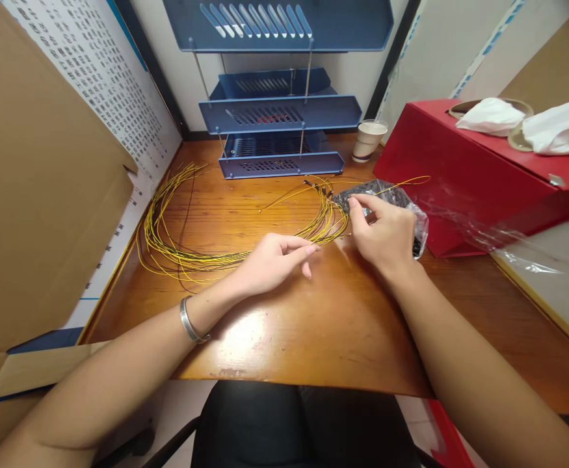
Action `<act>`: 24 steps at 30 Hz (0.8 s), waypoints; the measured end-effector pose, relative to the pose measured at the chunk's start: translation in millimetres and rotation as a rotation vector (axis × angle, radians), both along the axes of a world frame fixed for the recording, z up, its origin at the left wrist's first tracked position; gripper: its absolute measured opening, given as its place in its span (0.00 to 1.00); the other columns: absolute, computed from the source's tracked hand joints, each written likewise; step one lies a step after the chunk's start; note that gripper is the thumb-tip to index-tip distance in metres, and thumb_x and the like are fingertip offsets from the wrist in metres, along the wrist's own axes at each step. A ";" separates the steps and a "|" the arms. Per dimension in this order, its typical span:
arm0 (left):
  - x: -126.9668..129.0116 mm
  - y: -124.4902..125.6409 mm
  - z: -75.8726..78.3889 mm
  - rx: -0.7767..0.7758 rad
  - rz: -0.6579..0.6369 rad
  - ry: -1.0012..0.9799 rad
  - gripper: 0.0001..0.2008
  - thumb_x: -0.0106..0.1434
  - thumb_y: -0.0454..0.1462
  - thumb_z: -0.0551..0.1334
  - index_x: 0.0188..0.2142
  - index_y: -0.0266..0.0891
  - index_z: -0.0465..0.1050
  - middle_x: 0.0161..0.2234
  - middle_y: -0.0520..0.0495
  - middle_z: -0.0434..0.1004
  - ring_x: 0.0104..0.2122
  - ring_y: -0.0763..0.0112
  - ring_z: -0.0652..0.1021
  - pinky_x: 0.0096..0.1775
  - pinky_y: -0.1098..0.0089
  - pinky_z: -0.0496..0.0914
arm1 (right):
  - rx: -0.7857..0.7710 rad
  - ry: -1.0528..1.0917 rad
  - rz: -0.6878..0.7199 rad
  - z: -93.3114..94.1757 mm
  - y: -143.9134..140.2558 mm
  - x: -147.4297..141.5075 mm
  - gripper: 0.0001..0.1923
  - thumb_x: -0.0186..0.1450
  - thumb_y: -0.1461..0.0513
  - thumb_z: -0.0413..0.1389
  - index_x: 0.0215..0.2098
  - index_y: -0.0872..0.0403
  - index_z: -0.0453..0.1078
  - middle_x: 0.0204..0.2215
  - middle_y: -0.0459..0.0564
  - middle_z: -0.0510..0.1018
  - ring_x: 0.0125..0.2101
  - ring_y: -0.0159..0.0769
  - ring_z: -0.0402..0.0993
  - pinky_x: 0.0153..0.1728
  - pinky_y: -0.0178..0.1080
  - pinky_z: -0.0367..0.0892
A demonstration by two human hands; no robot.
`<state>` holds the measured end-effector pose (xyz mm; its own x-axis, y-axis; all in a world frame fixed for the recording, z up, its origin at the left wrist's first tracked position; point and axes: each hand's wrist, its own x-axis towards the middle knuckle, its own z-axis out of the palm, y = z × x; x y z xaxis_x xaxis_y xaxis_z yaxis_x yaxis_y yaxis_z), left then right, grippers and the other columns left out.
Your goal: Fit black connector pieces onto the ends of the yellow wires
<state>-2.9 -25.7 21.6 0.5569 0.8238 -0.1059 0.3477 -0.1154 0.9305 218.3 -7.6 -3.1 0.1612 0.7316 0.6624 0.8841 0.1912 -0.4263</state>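
Observation:
A bundle of thin yellow wires [177, 253] lies looped across the wooden desk [289, 325], its ends with small dark tips fanning out near the middle. My left hand [272, 260] rests on the desk with thumb and fingers pinched on the wires near the bundle's right side. My right hand [384, 234] sits over a clear plastic bag [401, 198] holding small dark parts, its fingertips pinched at the bag's left edge next to the wire ends. A silver bracelet is on my left wrist.
A blue three-tier letter tray [277, 117] stands at the back, with a paper cup [368, 140] to its right. A red box [489, 175] with white cloths and tape rolls on top fills the right. Cardboard [35, 195] and a printed sheet wall the left.

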 end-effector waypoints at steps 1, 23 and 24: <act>0.4 0.3 -0.8 0.007 0.024 -0.017 0.17 0.71 0.45 0.59 0.40 0.33 0.81 0.26 0.50 0.80 0.21 0.78 0.63 0.29 0.73 0.58 | -0.008 0.005 -0.006 -0.2 0.6 0.4 0.17 0.69 0.54 0.54 0.42 0.53 0.83 0.33 0.53 0.86 0.27 0.40 0.80 0.34 0.42 0.69; 3.6 9.3 -0.9 0.076 0.533 -0.744 0.16 0.55 0.45 0.74 0.32 0.38 0.73 0.39 0.47 0.85 0.17 0.85 0.65 0.20 0.76 0.61 | -0.299 0.055 -0.409 61.0 -38.3 55.8 0.09 0.59 0.61 0.58 0.33 0.53 0.82 0.24 0.51 0.78 0.28 0.38 0.70 0.42 0.45 0.66; 4.0 8.6 -0.3 0.055 0.508 -0.743 0.17 0.55 0.46 0.74 0.33 0.38 0.71 0.40 0.46 0.85 0.17 0.85 0.66 0.20 0.75 0.61 | -0.444 0.054 -0.423 62.7 -39.9 61.1 0.09 0.59 0.62 0.59 0.33 0.53 0.82 0.24 0.53 0.79 0.29 0.39 0.70 0.41 0.46 0.65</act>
